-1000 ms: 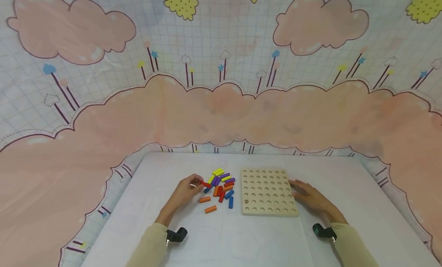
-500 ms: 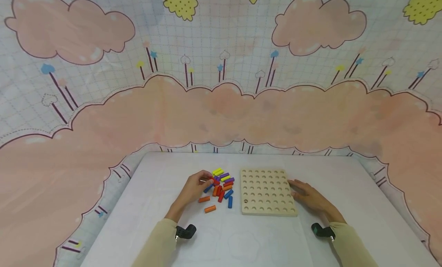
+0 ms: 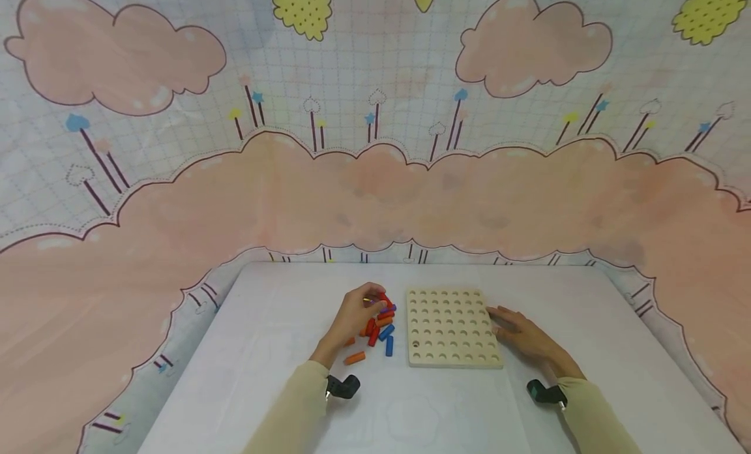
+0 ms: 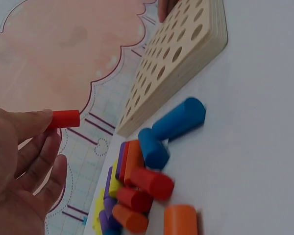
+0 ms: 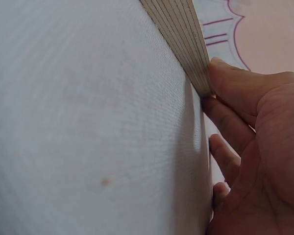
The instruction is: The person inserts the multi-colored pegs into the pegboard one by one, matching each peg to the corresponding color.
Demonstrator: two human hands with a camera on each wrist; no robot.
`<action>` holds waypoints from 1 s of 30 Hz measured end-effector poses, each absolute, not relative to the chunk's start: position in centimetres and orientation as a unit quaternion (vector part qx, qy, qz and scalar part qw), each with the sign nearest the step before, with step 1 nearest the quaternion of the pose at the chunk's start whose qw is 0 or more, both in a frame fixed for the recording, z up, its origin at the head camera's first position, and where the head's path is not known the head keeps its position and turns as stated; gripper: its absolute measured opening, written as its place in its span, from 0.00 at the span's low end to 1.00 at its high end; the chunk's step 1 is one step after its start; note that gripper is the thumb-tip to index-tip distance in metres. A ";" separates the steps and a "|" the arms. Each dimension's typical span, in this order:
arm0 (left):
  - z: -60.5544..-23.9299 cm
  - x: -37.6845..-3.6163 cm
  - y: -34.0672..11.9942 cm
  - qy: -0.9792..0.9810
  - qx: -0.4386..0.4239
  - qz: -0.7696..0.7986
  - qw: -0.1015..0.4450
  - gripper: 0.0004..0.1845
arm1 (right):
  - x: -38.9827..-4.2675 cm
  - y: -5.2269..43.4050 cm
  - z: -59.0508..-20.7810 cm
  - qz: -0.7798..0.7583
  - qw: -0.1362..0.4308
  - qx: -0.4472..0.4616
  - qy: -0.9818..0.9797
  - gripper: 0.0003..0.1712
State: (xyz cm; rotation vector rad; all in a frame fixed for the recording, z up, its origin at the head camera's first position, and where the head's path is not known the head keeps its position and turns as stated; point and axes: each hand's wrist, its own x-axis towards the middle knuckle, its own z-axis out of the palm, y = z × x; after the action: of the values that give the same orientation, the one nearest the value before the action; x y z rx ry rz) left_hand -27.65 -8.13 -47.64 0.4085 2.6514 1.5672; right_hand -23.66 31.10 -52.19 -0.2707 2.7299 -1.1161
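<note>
On the white table (image 3: pixel 446 415), the left hand (image 3: pixel 352 314) has a red peg (image 4: pixel 66 119) pinched between thumb and fingers, held up over a messy pile of pegs (image 3: pixel 374 336) just left of the board (image 3: pixel 454 364). The right hand (image 3: pixel 530 340) is touching the board's right edge, fingers pretty straight and slightly spread. Two blue pegs (image 4: pixel 181 119) lie near the board.

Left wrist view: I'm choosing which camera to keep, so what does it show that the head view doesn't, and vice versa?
Only the left wrist view: the palm side of the left hand, close up.
Only the head view: both sleeves and the board's entire holed top.
Both: the left hand pinching a red peg, loose pegs and the wooden board.
</note>
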 end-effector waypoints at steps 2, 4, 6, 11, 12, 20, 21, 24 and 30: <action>-47.6 -27.9 -7.6 0.851 0.132 0.508 0.021 0.14 | -23.6 31.0 -52.2 -0.376 0.089 -0.087 0.918 0.33; -47.6 -28.2 -7.1 0.850 0.129 0.510 0.024 0.14 | -23.5 31.0 -52.2 -0.376 0.092 -0.082 0.918 0.33; -47.7 -28.6 -6.6 0.848 0.129 0.513 0.026 0.13 | -23.4 30.9 -52.2 -0.376 0.095 -0.079 0.919 0.33; -47.7 -29.5 -5.2 0.847 0.144 0.511 0.014 0.12 | -23.1 30.7 -52.0 -0.380 0.098 -0.070 0.917 0.33; -47.7 -29.7 -4.9 0.847 0.150 0.511 0.009 0.11 | -23.0 30.6 -52.0 -0.382 0.099 -0.068 0.917 0.33; -47.3 -31.0 -2.6 0.840 0.171 0.516 -0.011 0.11 | -23.1 30.6 -51.9 -0.380 0.101 -0.062 0.917 0.34; -47.2 -31.1 -2.3 0.839 0.171 0.516 -0.012 0.11 | -23.2 30.6 -52.0 -0.380 0.102 -0.059 0.917 0.34; -47.4 -31.5 -1.2 0.835 0.174 0.522 -0.015 0.10 | -23.1 30.6 -51.9 -0.375 0.101 -0.059 0.920 0.34; -48.2 -32.2 0.8 0.823 0.188 0.535 -0.018 0.10 | -23.0 30.7 -52.1 -0.381 0.097 -0.066 0.917 0.34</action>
State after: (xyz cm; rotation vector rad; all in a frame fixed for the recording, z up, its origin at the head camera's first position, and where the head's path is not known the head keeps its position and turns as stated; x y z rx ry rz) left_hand -32.22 0.83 -48.19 0.5985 2.6158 1.7004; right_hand -23.00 30.69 -52.15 -0.1955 2.7155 -1.1280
